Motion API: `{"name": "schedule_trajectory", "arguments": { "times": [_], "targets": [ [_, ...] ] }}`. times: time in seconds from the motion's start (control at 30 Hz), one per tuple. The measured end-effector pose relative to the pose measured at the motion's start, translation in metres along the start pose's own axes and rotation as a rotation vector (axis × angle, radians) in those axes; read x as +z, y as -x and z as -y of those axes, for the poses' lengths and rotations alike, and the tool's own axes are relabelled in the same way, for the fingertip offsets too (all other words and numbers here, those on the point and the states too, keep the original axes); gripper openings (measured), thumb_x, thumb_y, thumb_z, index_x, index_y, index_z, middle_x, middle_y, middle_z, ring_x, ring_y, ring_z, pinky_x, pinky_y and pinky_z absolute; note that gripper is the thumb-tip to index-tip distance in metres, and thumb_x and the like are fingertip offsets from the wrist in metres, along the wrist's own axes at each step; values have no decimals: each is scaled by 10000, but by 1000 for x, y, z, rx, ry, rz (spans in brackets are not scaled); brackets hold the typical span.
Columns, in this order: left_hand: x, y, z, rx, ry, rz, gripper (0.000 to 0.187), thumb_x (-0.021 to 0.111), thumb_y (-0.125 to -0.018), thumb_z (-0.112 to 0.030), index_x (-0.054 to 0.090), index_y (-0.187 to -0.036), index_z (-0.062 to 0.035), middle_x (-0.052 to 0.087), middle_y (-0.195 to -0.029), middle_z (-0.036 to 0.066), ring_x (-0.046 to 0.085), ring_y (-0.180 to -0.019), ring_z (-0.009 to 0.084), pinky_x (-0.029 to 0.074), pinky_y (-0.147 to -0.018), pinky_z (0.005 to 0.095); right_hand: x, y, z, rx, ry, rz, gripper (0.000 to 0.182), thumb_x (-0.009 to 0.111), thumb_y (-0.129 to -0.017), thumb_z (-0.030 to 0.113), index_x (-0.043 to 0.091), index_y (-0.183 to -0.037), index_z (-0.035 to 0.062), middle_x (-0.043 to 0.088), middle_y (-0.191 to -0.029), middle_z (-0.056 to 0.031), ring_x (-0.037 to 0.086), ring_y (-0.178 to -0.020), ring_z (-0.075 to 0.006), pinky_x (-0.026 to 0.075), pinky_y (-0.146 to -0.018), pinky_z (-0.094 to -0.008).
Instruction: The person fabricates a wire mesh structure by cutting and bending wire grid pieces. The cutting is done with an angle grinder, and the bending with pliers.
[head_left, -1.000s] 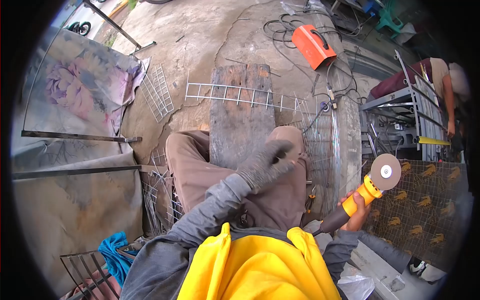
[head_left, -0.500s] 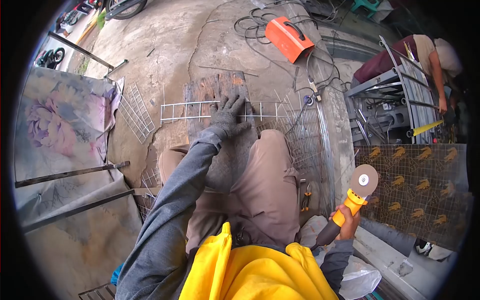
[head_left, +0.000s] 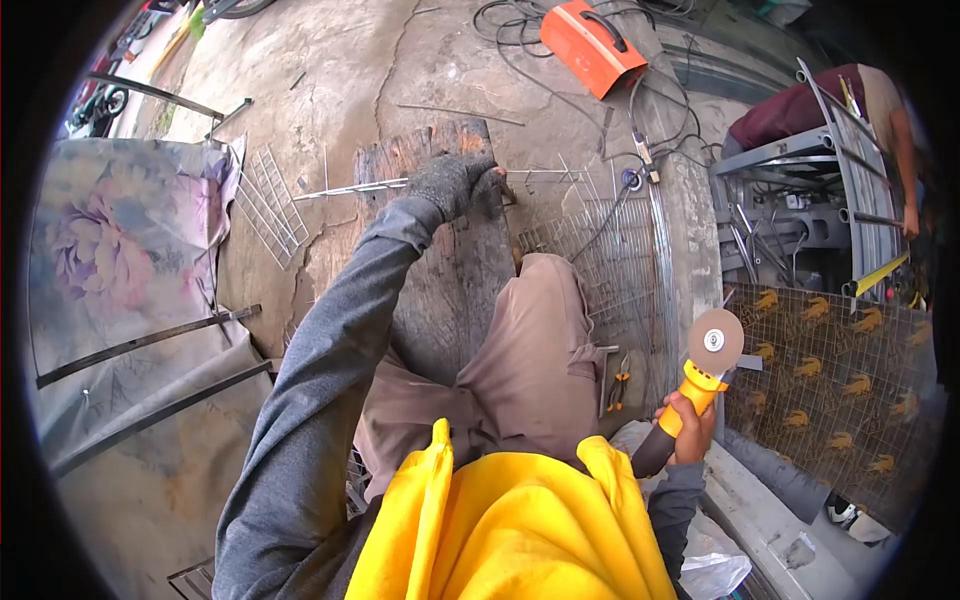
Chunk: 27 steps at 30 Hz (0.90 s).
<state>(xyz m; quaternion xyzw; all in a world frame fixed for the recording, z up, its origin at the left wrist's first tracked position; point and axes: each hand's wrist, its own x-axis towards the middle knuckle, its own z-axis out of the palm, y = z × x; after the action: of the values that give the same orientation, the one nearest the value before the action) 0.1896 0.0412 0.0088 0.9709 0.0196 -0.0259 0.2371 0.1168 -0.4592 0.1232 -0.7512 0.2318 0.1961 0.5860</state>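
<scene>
My left hand [head_left: 455, 187], in a grey knit glove, is closed around a narrow strip of welded wire mesh [head_left: 350, 189]. The strip is tipped nearly on edge and reaches out to both sides of the hand. Under it is a worn wooden board [head_left: 445, 290], which runs back between my knees. Out to the right, my bare right hand [head_left: 692, 432] grips a yellow and black angle grinder [head_left: 690, 402]. The grinder's round brown disc [head_left: 715, 338] faces up, well away from the mesh.
Orange-handled pliers [head_left: 620, 383] lie by my right knee. Mesh pieces [head_left: 270, 207] lie left of the board, with more wire panels [head_left: 610, 265] at right. An orange box [head_left: 592, 45] with cables stands ahead. A person [head_left: 885, 120] bends over a metal frame [head_left: 850, 190].
My left hand has gone from lying spread over the flat mesh strip to gripping it, and the strip has tilted up on edge. The grinder stays in my right hand.
</scene>
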Motion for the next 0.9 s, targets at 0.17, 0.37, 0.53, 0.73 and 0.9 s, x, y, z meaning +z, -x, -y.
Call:
{"name": "schedule_trajectory", "arguments": {
  "times": [0.17, 0.37, 0.53, 0.73, 0.9],
  "targets": [
    [-6, -39, 11, 79, -19, 244, 402, 559, -989, -535, 702, -1103, -177, 705, -1011, 150, 666, -976, 380, 495, -866, 498, 1, -3, 2, 8, 1, -25, 359, 732, -814, 158, 560, -1109, 48, 634, -844, -76, 644, -619, -188, 554, -581, -321],
    [11, -38, 6, 44, -309, -206, 622, 675, -841, -654, 601, -1314, -255, 571, -1362, 121, 479, -1337, 355, 299, -1127, 615, 1, -9, 3, 5, 20, -30, 372, 733, -808, 130, 558, -1125, 46, 626, -860, -80, 634, -612, -191, 536, -564, -317],
    [24, 1, 9, -314, -264, -115, 735, 532, -920, -700, 438, -1531, -302, 309, -1638, 136, 195, -1528, 431, 104, -1221, 625, 5, -15, 0, 2, 44, -32, 378, 739, -806, 124, 557, -1127, 45, 623, -861, -77, 633, -617, -188, 528, -565, -312],
    [36, 11, 39, -143, -316, -136, 695, 483, -973, -649, 365, -1577, -327, 201, -1686, 140, 143, -1548, 416, 75, -1223, 624, 15, -52, 23, -150, 234, 130, 349, 731, -821, 77, 558, -1121, 33, 629, -851, -60, 623, -649, -157, 499, -603, -293],
    [40, 2, 44, -82, -322, -178, 658, 476, -980, -635, 370, -1567, -357, 210, -1676, 163, 157, -1530, 464, 93, -1204, 655, 27, -97, 46, -286, 378, 221, 363, 747, -820, 104, 568, -1125, 20, 645, -882, -59, 618, -705, -148, 498, -669, -300]
  ]
}}
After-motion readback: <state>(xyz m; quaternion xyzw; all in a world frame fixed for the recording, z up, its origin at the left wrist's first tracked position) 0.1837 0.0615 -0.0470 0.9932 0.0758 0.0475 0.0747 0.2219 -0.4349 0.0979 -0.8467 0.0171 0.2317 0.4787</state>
